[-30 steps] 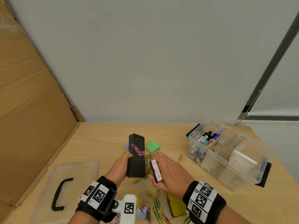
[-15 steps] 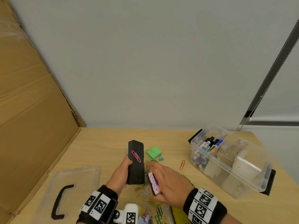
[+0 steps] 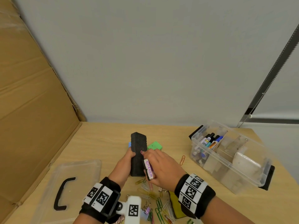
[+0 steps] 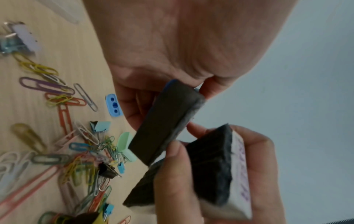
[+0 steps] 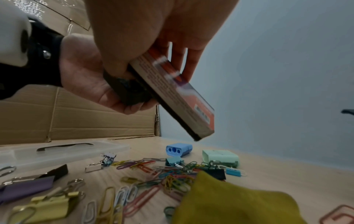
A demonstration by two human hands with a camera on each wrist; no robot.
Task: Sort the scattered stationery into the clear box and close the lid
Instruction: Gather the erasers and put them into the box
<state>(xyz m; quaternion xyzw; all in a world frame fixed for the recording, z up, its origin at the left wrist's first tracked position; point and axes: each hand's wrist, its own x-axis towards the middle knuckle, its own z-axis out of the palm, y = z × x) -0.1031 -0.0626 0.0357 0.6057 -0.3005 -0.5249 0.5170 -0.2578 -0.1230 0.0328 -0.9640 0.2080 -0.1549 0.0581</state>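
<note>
Head view: board eraser (image 3: 138,155) seemingly upright.

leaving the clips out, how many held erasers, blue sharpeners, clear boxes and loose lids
erasers held: 2, the black eraser in the left hand, the labelled eraser in the right hand
blue sharpener: 1
clear box: 1
loose lid: 1
total: 5

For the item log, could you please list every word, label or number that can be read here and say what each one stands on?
"ERASER": purple letters on the white side of the small black felt eraser held in the right hand.
Print on the orange-and-white label of the large black felt eraser in the left hand: blurred.
Marker pen labels in the clear plastic box: too small.
</note>
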